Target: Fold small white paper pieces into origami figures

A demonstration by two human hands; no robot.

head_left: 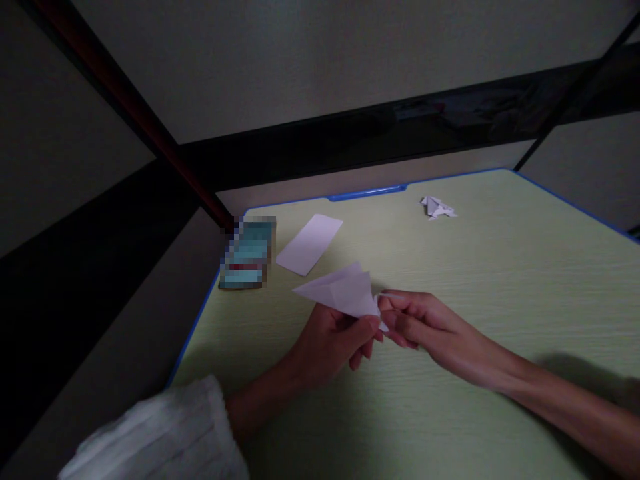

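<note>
A folded white paper triangle is held a little above the pale green table. My left hand grips it from below, fingers pinched on its lower right corner. My right hand meets it from the right, fingers closed on the same corner and a thin paper flap. Both hands touch at the paper's tip.
A flat white paper strip lies behind the hands. A blurred teal card or packet sits at the table's left edge. A small finished folded paper figure rests at the far side. The table has a blue rim; walls stand close behind.
</note>
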